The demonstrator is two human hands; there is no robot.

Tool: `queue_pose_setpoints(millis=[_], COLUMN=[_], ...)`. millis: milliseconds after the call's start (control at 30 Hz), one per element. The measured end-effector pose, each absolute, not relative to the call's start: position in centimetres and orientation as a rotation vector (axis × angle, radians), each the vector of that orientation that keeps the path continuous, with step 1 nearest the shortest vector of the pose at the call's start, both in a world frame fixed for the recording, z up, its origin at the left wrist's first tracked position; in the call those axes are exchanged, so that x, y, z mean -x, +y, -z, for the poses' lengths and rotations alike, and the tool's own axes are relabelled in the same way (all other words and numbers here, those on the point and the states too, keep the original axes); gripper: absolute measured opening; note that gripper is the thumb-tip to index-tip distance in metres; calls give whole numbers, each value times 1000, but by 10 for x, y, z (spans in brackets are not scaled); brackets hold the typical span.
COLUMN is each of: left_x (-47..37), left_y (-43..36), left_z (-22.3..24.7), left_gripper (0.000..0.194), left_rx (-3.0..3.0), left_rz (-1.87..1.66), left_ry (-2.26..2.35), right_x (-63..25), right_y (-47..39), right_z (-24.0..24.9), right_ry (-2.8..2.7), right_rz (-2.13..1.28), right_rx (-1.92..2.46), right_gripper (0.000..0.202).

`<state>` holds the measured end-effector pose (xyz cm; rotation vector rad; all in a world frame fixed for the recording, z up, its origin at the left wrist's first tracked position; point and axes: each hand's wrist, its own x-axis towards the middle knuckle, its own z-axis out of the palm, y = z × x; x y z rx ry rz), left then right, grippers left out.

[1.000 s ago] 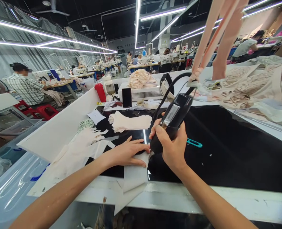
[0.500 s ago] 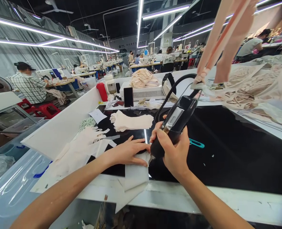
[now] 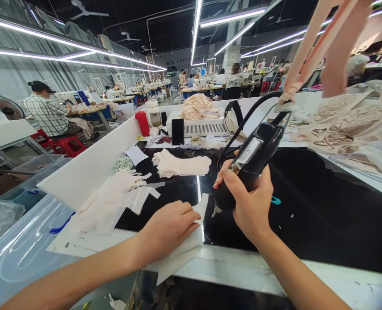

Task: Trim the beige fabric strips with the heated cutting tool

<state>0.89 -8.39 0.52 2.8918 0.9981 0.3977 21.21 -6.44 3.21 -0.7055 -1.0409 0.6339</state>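
My right hand [image 3: 253, 202] is wrapped round a black corded electric hand cutter [image 3: 257, 146], held tilted just above the black tabletop. Its small metal foot [image 3: 215, 211] points down at the lower end. To its left, my left hand [image 3: 171, 224] is closed with curled fingers on a thin white fabric piece [image 3: 204, 204]. The piece runs under the hand, and its lower part hangs over the table's front edge. Fingers and cloth are a short way apart from the cutter's foot. What lies under the left palm is hidden.
Stacked cream fabric pieces [image 3: 182, 165] lie beyond my hands, a loose fabric heap [image 3: 105, 200] at left. A phone [image 3: 178, 131] and red bottle [image 3: 142, 123] stand at the back. A turquoise tool [image 3: 276, 200] is partly hidden behind my right hand. Peach strips [image 3: 307, 56] hold up the cord.
My right hand has lifted the cutter away from the fabric, up and to the right. My left hand has gone from flat, spread fingers to curled ones on the fabric, whose far end now sticks up.
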Motion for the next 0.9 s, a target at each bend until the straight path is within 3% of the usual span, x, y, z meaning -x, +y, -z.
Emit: queue_pose_setpoints(millis=[233, 367, 533, 900], left_x=[-11, 6, 22, -17], left_y=[-94, -71, -47, -25], left_z=[10, 5, 0, 16], left_gripper=[16, 32, 36, 34], left_rx=[-2939, -2978, -2953, -2820], left_rz=[-217, -276, -302, -565], left_ry=[1063, 799, 531, 827], right_x=[-224, -226, -224, -222], right_y=[-69, -75, -77, -77], right_z=[-43, -49, -44, -30], right_ry=[-1161, -1189, -1177, -1083], right_rz=[-547, -547, -595, -678], right_rx=[882, 921, 823, 726], right_gripper=[42, 40, 37, 43])
